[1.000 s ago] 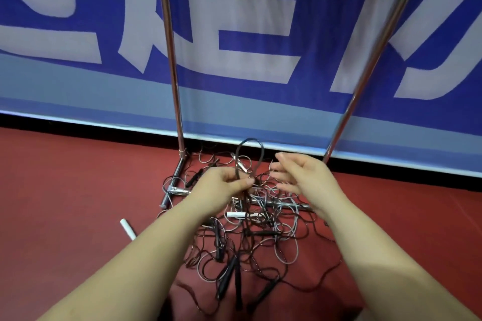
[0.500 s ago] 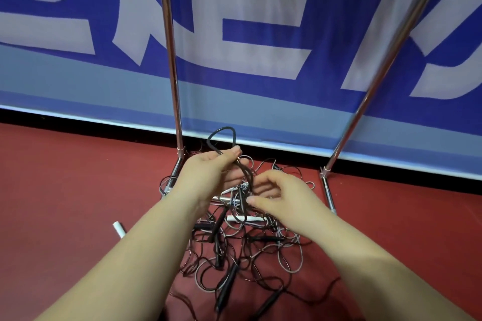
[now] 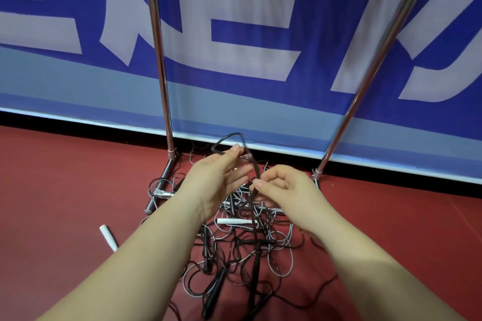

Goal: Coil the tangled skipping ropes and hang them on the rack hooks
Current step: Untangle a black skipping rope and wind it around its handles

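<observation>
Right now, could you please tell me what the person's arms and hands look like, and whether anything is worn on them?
Both forearms are bare as far as the frame shows: no sleeves, gloves, watch or bands. The left hand and right hand carry no rings that I can see, and the nails look short and unpainted.

A blue banner with large white characters (image 3: 250, 8) hung along the wall above a dark red smooth floor (image 3: 52, 190).

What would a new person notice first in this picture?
First, the two hands in the middle: the left hand and the right hand hold up a loop of black rope. Below them, a big tangle of ropes lies on the red floor, around the feet of a metal rack.
</observation>
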### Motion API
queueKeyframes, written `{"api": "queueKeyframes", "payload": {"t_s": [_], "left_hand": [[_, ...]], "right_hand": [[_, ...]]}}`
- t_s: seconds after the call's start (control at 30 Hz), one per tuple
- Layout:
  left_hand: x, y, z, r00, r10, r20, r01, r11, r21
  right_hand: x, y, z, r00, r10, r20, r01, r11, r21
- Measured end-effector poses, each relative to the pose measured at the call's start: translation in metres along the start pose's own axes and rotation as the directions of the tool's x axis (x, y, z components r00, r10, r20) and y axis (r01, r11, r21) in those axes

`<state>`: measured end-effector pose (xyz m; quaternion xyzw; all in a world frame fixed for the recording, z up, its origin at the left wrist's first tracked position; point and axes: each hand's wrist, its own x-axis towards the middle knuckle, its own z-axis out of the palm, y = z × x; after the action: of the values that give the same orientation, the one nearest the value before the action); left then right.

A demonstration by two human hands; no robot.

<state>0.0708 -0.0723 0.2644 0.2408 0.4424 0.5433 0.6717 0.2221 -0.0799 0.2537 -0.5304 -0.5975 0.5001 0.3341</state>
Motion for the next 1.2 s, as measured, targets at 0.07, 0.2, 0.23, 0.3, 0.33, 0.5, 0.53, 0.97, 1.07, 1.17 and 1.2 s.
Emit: {"api": "queueKeyframes", "payload": {"t_s": [0.07,0.2,0.23,0.3,0.33,0.5,0.53,0.97,1.07,1.17,1.2], "left_hand": [[0.003,-0.004,0.001,1.000,0.001,0.011,-0.002,0.999,0.035],[0.006,-0.009,0.004,0.999,0.024,0.041,-0.028,0.994,0.102],[0.006,-0.011,0.006,0.999,0.024,0.049,-0.031,0.989,0.147],[0.006,-0.016,0.009,0.997,0.019,0.080,-0.042,0.954,0.298],[0.005,-0.018,0.010,0.994,0.010,0.112,-0.053,0.923,0.380],[0.000,-0.033,0.008,0.973,-0.030,0.227,-0.169,0.575,0.800],[0.000,-0.036,0.007,0.974,-0.040,0.222,-0.169,0.522,0.836],[0.000,-0.023,0.003,0.988,-0.047,0.145,-0.032,0.869,0.494],[0.001,-0.017,-0.001,0.992,-0.038,0.117,-0.013,0.912,0.411],[0.002,-0.012,-0.005,0.996,-0.043,0.083,0.013,0.944,0.331],[0.002,-0.011,-0.005,0.996,-0.046,0.083,0.018,0.951,0.309]], "right_hand": [[0.001,-0.003,-0.003,0.998,0.059,0.012,-0.060,0.990,0.126],[0.002,-0.006,-0.011,0.992,0.126,0.008,-0.124,0.963,0.237],[0.002,-0.006,-0.012,0.991,0.133,0.001,-0.129,0.962,0.242],[0.003,-0.007,-0.013,0.987,0.151,-0.046,-0.132,0.949,0.287],[0.003,-0.008,-0.014,0.983,0.164,-0.079,-0.129,0.935,0.329],[0.005,-0.013,-0.028,0.949,0.214,-0.231,-0.065,0.851,0.521],[0.006,-0.014,-0.031,0.945,0.215,-0.248,-0.050,0.841,0.539],[0.003,-0.001,-0.037,0.984,0.176,0.011,-0.176,0.975,0.133],[-0.003,0.005,-0.026,0.957,0.115,0.267,-0.046,0.967,-0.252],[-0.001,0.009,-0.021,0.940,0.117,0.320,-0.026,0.961,-0.274],[-0.001,0.009,-0.020,0.939,0.104,0.328,-0.017,0.966,-0.258]]}}
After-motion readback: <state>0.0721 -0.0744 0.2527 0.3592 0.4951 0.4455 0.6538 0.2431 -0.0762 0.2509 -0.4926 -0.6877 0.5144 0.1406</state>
